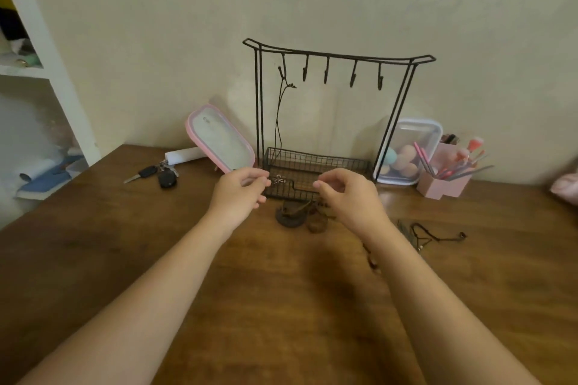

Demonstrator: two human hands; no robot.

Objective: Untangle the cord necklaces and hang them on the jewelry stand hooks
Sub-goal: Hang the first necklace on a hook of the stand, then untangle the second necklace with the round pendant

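One cord necklace (277, 122) is already on the leftmost hook (283, 70) of the jewelry stand (337, 56). It dangles to mid-frame, where the left hand (240, 187) pinches its silver pendant (278, 180), probably to steady it. The right hand (344, 194) is curled like it's pinching cord too, can't tell honestly. The brown tangle (300, 216) waits on the surface (219, 259) just below, with a black cord (438, 236) further right.

A black wire stand (258, 103) stands upright on the desk (187, 259). One black cord necklace (277, 122) hangs from its leftmost hook (283, 70). Brown necklaces (300, 212) lie tangled in front, another black one (438, 237) to the right.
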